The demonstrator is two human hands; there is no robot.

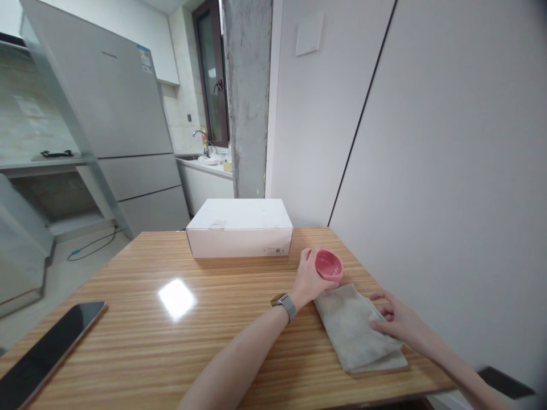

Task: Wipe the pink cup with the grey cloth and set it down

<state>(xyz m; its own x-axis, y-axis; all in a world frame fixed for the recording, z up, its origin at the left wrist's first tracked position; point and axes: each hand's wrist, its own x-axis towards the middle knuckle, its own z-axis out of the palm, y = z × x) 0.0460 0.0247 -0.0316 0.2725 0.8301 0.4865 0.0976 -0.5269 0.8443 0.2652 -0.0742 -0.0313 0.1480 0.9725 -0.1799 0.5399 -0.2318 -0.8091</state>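
Observation:
A small pink bowl (329, 265) is tilted toward me near the far right side of the wooden table. My left hand (308, 279), with a watch on its wrist, grips the bowl from its left side, fingers behind and thumb along the near rim. Just in front of the bowl lies a folded grey cloth (352, 330). Over the cloth's right edge is my right hand (397, 322), thumb and fingers apart and loosely curved. Whether its fingertips press on the cloth is hard to see.
A white box (239, 242) stands at the table's far edge. On the left of the table (171, 353) lies a black phone (51, 353). A white wall panel (427, 171) rises along the right side. Beyond are a fridge (115, 102) and a sink counter.

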